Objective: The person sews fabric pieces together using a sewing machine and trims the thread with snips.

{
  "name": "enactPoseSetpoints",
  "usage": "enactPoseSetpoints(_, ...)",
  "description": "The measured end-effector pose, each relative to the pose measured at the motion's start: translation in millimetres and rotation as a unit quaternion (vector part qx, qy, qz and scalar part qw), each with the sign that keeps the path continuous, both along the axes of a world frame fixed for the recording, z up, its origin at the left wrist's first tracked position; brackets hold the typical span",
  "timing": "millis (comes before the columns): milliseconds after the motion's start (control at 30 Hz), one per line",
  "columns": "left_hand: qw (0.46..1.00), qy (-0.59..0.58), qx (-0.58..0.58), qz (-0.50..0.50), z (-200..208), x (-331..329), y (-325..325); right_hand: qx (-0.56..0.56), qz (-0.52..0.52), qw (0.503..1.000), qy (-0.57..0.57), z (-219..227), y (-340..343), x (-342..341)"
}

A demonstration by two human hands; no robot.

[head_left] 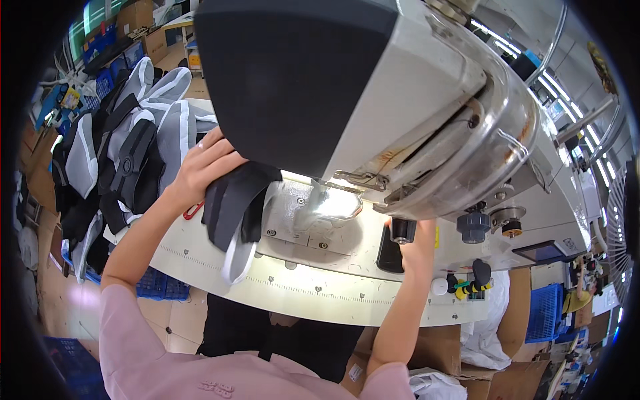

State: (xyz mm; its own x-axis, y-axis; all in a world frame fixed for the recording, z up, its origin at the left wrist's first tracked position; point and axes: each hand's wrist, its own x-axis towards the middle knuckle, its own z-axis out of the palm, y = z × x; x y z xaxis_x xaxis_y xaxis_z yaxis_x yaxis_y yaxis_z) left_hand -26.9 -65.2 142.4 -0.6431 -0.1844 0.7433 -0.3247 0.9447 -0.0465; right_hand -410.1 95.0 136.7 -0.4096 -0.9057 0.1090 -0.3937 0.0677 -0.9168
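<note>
Black-and-grey padded fabric piece with white trim (227,203) is on our curved white sewing table (333,300), just left of the shiny metal plate (283,223). We've got our left hand (208,165) curled mostly closed over its top end. Our right hand (419,245)'s half hidden behind the machine's black knob (403,231), so we can't tell its grip.

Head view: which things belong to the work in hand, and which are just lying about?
Likely in use: black-and-grey fabric piece under the left hand; sewing machine; piled similar pieces.

Apparently just lying about: small white case; blue basket at right; white plastic bag.
</note>
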Motion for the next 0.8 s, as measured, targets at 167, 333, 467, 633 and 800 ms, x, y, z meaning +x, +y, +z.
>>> enactPoseSetpoints(167,1.000,0.025,-0.009,-0.007,-32.0,-27.4,-58.8,0.108,0.006,0.977,0.186,-41.1,-95.4,-19.0)
enactPoseSetpoints(333,0.997,0.056,0.033,0.039,-47.7,-67.1,-97.9,0.166,0.010,0.955,0.245,-63.5,-126.4,-6.6)
enactPoseSetpoints(467,0.995,0.064,0.047,0.063,-49.7,-79.2,-109.1,0.163,0.000,0.955,0.247,-68.0,-125.7,-11.2)
enactPoseSetpoints(633,0.995,0.055,0.040,0.066,-58.4,-79.8,-74.6,0.130,-0.029,0.966,0.222,-64.4,-95.8,-29.0)
enactPoseSetpoints(800,0.999,0.042,0.002,0.034,-73.4,-79.4,7.2,0.047,-0.120,0.981,0.144,-69.5,-15.2,24.0)
